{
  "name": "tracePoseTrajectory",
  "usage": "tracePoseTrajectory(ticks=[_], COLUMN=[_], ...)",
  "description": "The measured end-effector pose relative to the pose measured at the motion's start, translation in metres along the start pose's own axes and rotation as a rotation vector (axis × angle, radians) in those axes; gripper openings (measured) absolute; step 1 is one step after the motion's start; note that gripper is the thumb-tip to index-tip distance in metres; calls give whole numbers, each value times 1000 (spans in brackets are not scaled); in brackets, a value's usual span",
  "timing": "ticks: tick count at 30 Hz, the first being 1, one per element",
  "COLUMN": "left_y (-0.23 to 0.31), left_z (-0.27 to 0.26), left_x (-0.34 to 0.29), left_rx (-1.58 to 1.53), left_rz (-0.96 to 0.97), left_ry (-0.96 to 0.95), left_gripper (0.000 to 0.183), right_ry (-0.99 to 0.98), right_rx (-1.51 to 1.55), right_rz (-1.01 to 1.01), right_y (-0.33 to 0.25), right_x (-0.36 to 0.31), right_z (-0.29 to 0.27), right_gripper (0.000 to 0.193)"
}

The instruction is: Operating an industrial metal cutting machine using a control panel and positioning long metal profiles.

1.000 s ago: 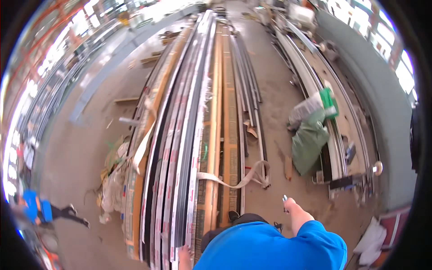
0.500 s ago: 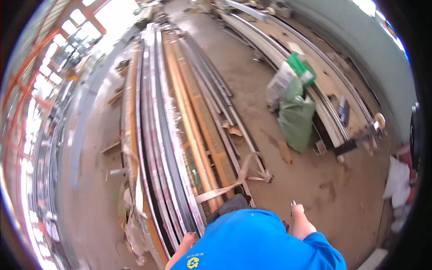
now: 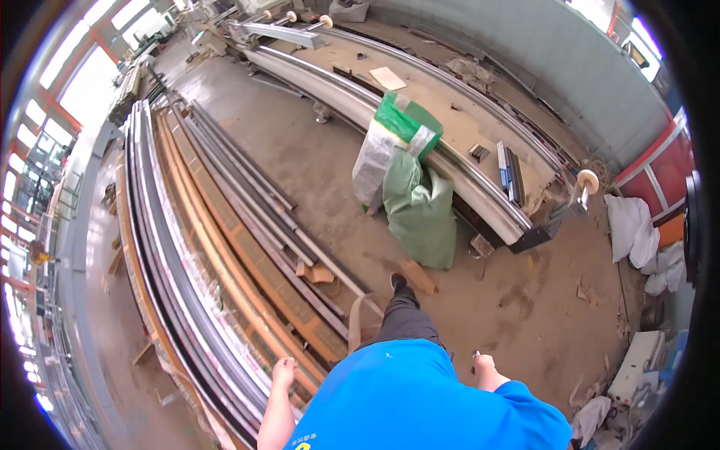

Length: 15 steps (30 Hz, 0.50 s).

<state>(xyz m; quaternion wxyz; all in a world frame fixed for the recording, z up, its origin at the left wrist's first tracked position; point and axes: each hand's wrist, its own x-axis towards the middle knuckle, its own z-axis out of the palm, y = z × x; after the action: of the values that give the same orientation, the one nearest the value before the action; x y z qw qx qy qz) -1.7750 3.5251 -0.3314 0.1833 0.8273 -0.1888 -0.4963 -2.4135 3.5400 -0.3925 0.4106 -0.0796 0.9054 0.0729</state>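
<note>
My left hand (image 3: 283, 370) is raised over the near end of a stack of long profiles (image 3: 225, 259), its fingers curled and nothing visible in them. On the right, my right hand (image 3: 485, 365) is closed around a small object with a pale, metallic-looking tip (image 3: 476, 353); its kind is too small to make out. That hand hangs above the concrete floor, apart from everything else. The stack mixes silver, brown-wrapped and dark grey lengths. A pale strap (image 3: 363, 319) loops up beside its near right end, next to my leg.
A long bench with metal rails (image 3: 480, 180) runs diagonally at the upper right. Against its near side lean a green sack (image 3: 420, 214) and a grey-and-green bag (image 3: 379, 161). White sacks (image 3: 631, 229) and a white box (image 3: 636, 367) stand along the right. Cardboard (image 3: 418, 276) lies on the floor.
My view has turned right, bringing the bench and sacks toward the middle. One foot now shows ahead on the floor. My left hand has lifted out from beside my body; the right stays closed.
</note>
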Motion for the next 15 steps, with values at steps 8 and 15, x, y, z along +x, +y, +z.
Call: tracePoseTrajectory(ticks=[8,15], left_y=[161,190], left_z=[71,64], left_x=[54,107], left_rx=[15,-188], left_rz=[-30,-131], left_ry=[-55,-108], left_gripper=[32,30], right_ry=[0,-184], right_rx=[89,480], right_rz=[-663,-807], right_y=[-376,-620], right_x=[-28,-92], right_z=[-59,-97], right_gripper=[33,33])
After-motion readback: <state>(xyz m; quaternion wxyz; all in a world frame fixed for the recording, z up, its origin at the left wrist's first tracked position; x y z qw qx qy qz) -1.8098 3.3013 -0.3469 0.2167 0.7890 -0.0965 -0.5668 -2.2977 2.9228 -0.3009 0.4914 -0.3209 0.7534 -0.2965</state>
